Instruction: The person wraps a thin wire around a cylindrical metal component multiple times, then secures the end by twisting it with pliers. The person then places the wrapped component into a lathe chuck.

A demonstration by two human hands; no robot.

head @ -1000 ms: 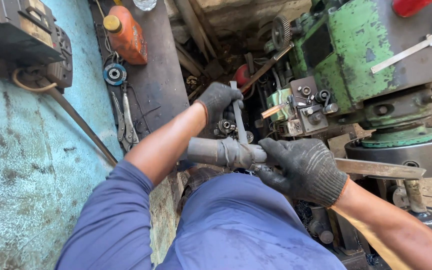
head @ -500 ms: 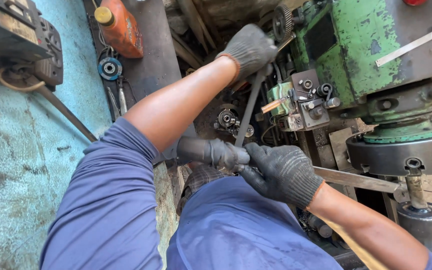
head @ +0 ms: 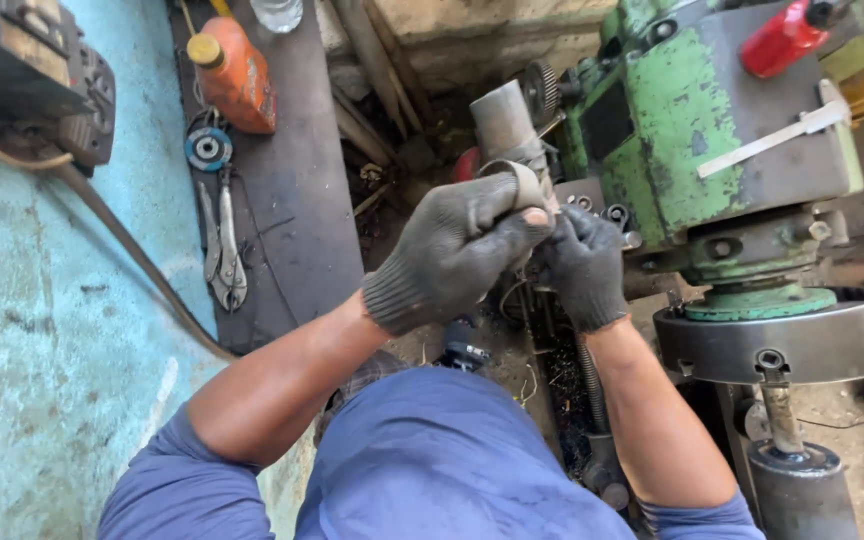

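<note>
Both my hands wear dark grey knit gloves and meet in front of a green lathe (head: 722, 130). My left hand (head: 457, 250) is wrapped around the lower end of a short grey metal tube (head: 505, 125), which stands upright and tilts slightly away from me. My right hand (head: 584, 262) presses against the same piece from the right, its fingers curled at the tube's base. What lies between the fingers there is hidden by the gloves.
A dark shelf (head: 302, 180) on the left carries an orange bottle (head: 237, 75), a round bearing (head: 208, 148) and pliers (head: 224, 250). A teal wall (head: 42, 350) with a cable lies further left. The lathe's round steel chuck plate (head: 782, 335) sits at right, a red can (head: 787, 35) on top.
My left hand came down from the long handle near the lathe and joined the right hand. Both hands rose with the grey tube, now held upright before the machine.
</note>
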